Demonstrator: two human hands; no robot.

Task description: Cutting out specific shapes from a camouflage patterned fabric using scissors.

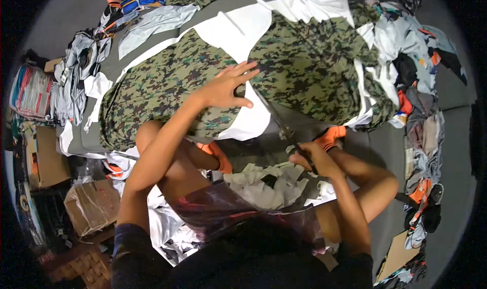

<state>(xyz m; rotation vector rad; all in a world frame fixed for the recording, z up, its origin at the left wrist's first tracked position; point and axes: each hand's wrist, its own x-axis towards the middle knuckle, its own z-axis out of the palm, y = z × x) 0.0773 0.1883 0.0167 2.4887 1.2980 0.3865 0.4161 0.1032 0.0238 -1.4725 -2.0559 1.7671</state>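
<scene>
A camouflage-print cloth (pixel 304 71) with white sections (pixel 236 28) is spread in front of me. My left hand (pixel 223 88) lies on it with fingers spread, near where a white strip divides the patterned parts. Closed around the handles of a pair of dark scissors (pixel 278 121) is my right hand (pixel 313 157). Their long blades point up and left to the white strip, close to my left fingers. How far the blades are parted is hard to make out. Pale cloth scraps (pixel 269 187) lie heaped between my legs.
Piles of mixed clothes (pixel 423 86) line the right side, with more garments (pixel 78 71) at the left and back. A cardboard box (pixel 94 205) and packed plastic bags (pixel 31 92) stand at the left. My feet, in orange socks (pixel 332 136), rest beneath the cloth's near edge.
</scene>
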